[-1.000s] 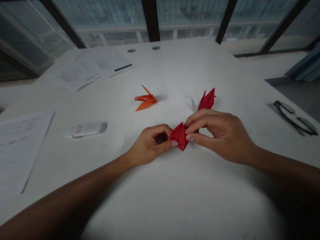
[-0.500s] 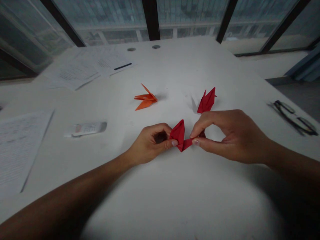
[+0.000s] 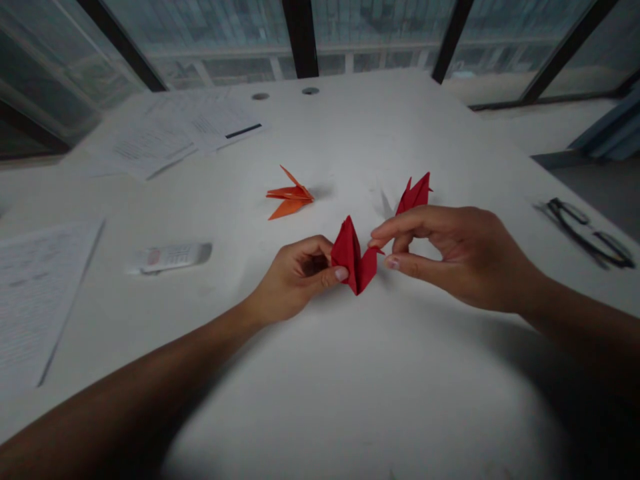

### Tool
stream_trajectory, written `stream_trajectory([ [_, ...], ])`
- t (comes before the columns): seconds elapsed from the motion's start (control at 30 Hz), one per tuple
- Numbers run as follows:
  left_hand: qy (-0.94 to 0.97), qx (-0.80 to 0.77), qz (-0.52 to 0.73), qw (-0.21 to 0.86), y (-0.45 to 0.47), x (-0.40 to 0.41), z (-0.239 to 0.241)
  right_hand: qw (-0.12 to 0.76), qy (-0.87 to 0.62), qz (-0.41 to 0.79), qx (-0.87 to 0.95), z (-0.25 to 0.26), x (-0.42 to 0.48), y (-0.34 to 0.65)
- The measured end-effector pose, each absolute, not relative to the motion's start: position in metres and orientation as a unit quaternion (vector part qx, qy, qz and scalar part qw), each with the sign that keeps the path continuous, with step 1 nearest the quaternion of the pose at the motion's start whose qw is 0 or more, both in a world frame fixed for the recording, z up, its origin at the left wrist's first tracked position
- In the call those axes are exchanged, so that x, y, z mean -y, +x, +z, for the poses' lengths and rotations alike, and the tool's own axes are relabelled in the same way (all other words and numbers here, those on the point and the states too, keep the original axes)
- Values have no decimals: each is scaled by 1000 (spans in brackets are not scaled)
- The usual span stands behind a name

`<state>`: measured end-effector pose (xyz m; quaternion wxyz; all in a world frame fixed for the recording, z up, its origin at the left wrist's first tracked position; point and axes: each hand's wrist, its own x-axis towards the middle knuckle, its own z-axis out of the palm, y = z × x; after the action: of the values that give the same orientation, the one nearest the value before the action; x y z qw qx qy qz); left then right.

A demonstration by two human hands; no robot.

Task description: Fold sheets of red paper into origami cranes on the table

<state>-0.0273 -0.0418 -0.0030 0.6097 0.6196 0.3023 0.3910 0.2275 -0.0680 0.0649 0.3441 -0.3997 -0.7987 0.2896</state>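
My left hand (image 3: pixel 293 277) pinches a red folded paper crane (image 3: pixel 349 257) by its body, between thumb and fingers. The crane's wings point up, and its neck angles up to the right with a small bent beak at the tip. At that tip is my right hand (image 3: pixel 463 257), thumb and index finger apart around the beak; whether the index finger touches it I cannot tell. Behind my right hand stands a second red paper crane (image 3: pixel 415 195), its lower part hidden by the fingers. An orange paper crane (image 3: pixel 291 195) lies on its side farther back.
A white table (image 3: pixel 320 393) stretches to the windows. On its left lie a white remote control (image 3: pixel 173 257) and a stack of printed sheets (image 3: pixel 45 293). More papers (image 3: pixel 160 140) are spread at the back left. Black-framed glasses (image 3: pixel 590 230) rest near the right edge.
My left hand has lifted the crane slightly up and left. The right thumb and index finger have parted from its neck tip, which now shows a bent beak.
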Motion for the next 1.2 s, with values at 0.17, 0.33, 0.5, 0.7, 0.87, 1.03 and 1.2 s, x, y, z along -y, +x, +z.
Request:
stream_trajectory([
  [0.17, 625, -305, 372, 614, -28, 42, -1, 344, -415, 261, 801, 66, 69, 225],
  [0.33, 625, -309, 365, 617, -28, 43, 0, 360, -429, 256, 788, 62, 67, 221],
  [0.5, 625, -305, 356, 624, -28, 44, 0, 370, -428, 275, 777, 59, 66, 222],
  [0.7, 625, -311, 358, 620, -27, 44, -1, 398, -408, 342, 747, 56, 65, 223],
  [0.87, 629, -307, 355, 620, -28, 44, -1, 390, -406, 383, 732, 55, 65, 222],
  [1.03, 661, -300, 279, 628, -30, 43, 3, 408, -405, 408, 709, 52, 63, 219],
  [1.2, 684, -279, 236, 631, -31, 41, 6, 374, -394, 407, 734, 45, 62, 217],
])
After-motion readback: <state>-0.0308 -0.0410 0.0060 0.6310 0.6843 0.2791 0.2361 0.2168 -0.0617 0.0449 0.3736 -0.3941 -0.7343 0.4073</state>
